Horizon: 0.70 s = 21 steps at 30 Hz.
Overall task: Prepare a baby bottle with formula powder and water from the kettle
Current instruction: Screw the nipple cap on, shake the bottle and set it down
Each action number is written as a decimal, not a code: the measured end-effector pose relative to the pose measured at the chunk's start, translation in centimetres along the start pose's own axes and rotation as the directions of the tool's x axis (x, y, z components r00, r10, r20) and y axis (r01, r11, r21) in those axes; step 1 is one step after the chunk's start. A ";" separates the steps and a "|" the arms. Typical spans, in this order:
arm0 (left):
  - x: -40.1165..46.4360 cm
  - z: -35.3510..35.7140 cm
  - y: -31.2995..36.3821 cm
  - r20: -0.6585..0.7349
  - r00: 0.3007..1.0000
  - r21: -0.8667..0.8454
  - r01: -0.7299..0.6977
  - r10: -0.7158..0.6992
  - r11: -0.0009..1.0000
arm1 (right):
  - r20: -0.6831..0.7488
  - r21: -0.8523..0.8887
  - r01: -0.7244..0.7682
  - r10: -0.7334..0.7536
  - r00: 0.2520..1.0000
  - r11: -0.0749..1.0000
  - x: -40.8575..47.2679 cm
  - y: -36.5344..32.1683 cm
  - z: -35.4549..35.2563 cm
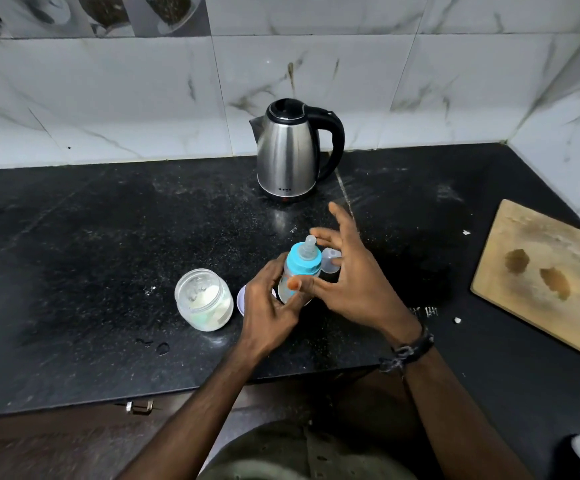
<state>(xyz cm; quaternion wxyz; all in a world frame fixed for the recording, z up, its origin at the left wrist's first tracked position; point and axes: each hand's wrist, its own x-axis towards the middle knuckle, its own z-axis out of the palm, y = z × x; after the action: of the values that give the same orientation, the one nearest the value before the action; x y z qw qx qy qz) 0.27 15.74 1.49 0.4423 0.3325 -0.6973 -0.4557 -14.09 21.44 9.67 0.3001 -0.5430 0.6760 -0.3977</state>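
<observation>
Head view, looking down at the black counter [91, 258]. Dead centre of the frame, the baby bottle [297, 271] stands tilted a little to the right, teal collar and clear teat on top. The left hand [271, 306] comes up from the lower middle of the frame, forearm angled up and to the right, and its grip is closed around the bottle's body: fingers wrapped behind, thumb across the front. The right hand [347, 275] reaches in from the lower right, wrist bent inward, a dark band on the wrist. Its grip is loose and spread, fingers fanned out just right of the teat; one finger points up toward the top of the frame, and the thumb lies near the bottle's lower body. It holds nothing.

Between the right hand's fingers, a clear cap [330, 263] shows just right of the bottle. Left of centre, a glass jar [202, 299] with white powder stands open on the counter, and a pale lid [242, 301] peeks out between jar and left hand. The steel kettle [290, 154] stands above centre against the marble wall, handle to the right, well apart from the bottle. At the right edge lies a wooden board [541, 275].
</observation>
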 end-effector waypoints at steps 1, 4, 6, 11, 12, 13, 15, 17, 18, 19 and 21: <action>0.0 0.0 -0.1 -0.001 1.000 0.012 0.006 -0.006 1.000 | 0.052 0.102 -0.001 -0.004 0.999 0.995 0.1 0.5 0.1; -0.1 -0.1 0.6 -0.009 1.000 -0.007 0.013 -0.013 1.000 | 0.008 0.173 0.039 -0.041 0.999 0.984 0.2 1.0 0.8; -0.1 0.0 1.0 -0.008 1.000 -0.017 0.005 -0.005 1.000 | -0.134 0.095 0.073 -0.060 0.989 0.993 0.1 0.6 1.3; -0.1 0.1 0.9 0.006 1.000 -0.022 -0.003 0.003 1.000 | -0.334 -0.349 0.030 -0.154 0.930 0.936 -0.3 -0.8 1.4; -0.1 0.0 0.8 0.015 1.000 -0.027 -0.010 0.010 1.000 | -0.309 -0.388 0.009 -0.140 0.941 0.922 -0.3 -0.7 1.2; -0.1 0.0 0.8 0.021 1.000 -0.026 -0.016 0.016 1.000 | -0.260 -0.383 -0.002 -0.106 0.960 0.924 -0.2 -0.4 1.1; 0.0 -0.1 0.5 0.024 1.000 -0.025 -0.014 0.015 1.000 | -0.112 -0.261 0.006 -0.037 0.993 0.965 -0.1 0.2 0.7; 0.0 -0.2 0.5 0.018 1.000 -0.013 -0.001 0.002 1.000 | 0.010 -0.052 0.029 -0.029 1.000 0.998 -0.1 0.7 0.4; 0.0 -0.2 0.7 0.017 1.000 -0.007 -0.006 0.006 1.000 | 0.038 0.030 0.038 -0.039 0.999 0.999 0.0 0.9 0.3; 0.0 -0.2 1.0 0.018 1.000 -0.006 -0.011 0.012 1.000 | 0.042 0.082 0.050 -0.053 0.998 0.995 0.0 1.0 0.2; 0.0 0.0 1.5 0.017 1.000 -0.026 -0.012 0.012 1.000 | -0.008 0.124 0.090 -0.090 0.996 0.988 0.2 1.0 0.4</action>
<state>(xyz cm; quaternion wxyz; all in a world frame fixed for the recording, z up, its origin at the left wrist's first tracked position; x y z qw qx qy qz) 0.21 16.26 2.95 0.4435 0.3186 -0.6969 -0.4648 -14.26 21.27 8.59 0.3143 -0.5529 0.6250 -0.4527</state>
